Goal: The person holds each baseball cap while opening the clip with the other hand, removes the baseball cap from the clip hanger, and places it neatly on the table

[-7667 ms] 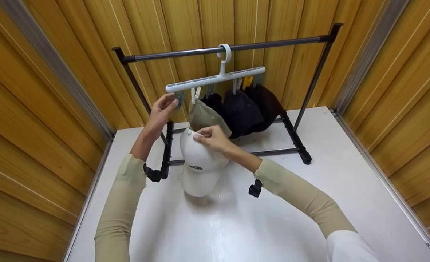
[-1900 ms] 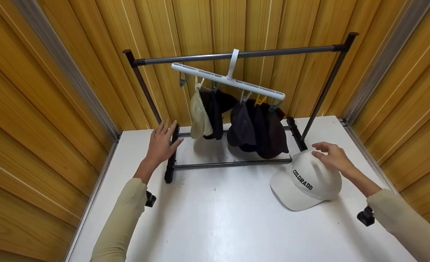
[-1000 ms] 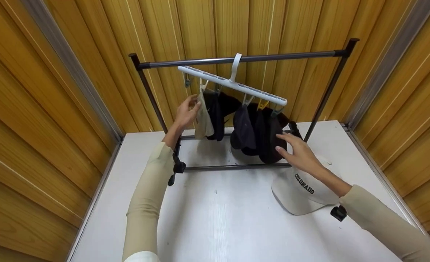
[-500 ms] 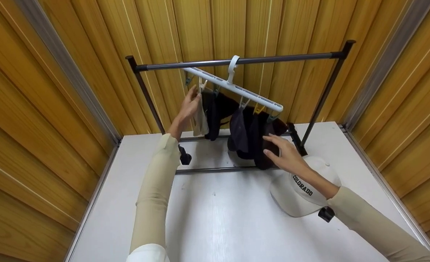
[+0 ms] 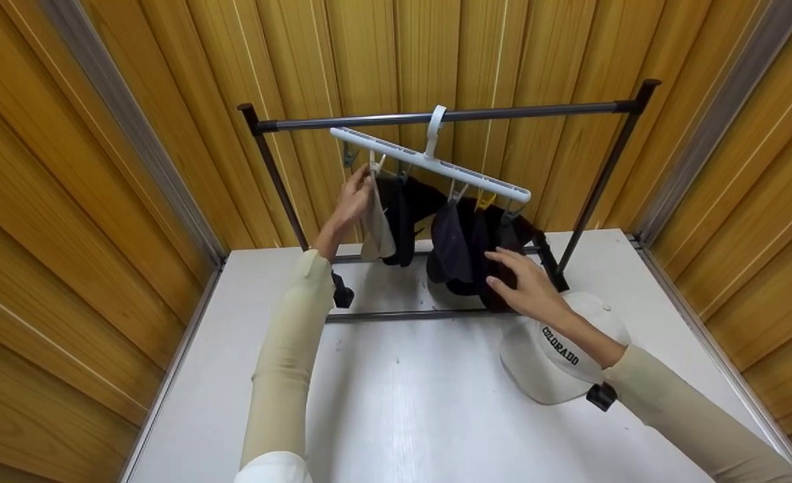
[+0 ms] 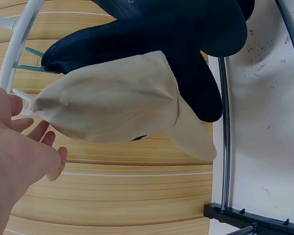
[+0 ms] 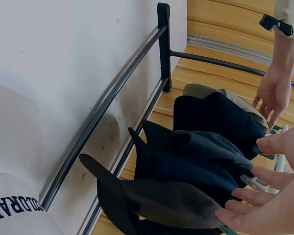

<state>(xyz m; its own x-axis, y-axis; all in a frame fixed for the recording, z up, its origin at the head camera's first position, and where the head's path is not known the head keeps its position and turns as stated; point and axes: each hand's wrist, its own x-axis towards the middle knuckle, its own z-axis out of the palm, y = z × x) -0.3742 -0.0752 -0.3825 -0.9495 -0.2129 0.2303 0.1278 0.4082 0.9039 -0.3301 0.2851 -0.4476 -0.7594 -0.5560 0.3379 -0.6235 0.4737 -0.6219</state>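
In the head view, a beige cap (image 5: 378,231) hangs from a white clip (image 5: 375,164) near the left end of a white clip hanger (image 5: 429,161). My left hand (image 5: 355,198) is at this clip, its fingertips beside or touching it; the left wrist view shows the fingers loosely bent and the clip (image 6: 27,105) still on the cap (image 6: 112,98). My right hand (image 5: 530,285), fingers spread, is in front of the dark caps (image 5: 453,245) on the hanger's right half. In the right wrist view nothing lies in its grasp.
The hanger hooks over a black rack's top bar (image 5: 536,111). A white cap (image 5: 560,359) lettered COLORADO lies on the white table (image 5: 396,402), partly behind my right forearm. A green clip (image 5: 349,157) hangs at the hanger's left end. Wood-look panels (image 5: 295,54) stand close behind.
The white cap was by the hanger, then went down on the table at right, released. My left hand rose to the beige cap's clip; my right hand moved left to the dark caps.
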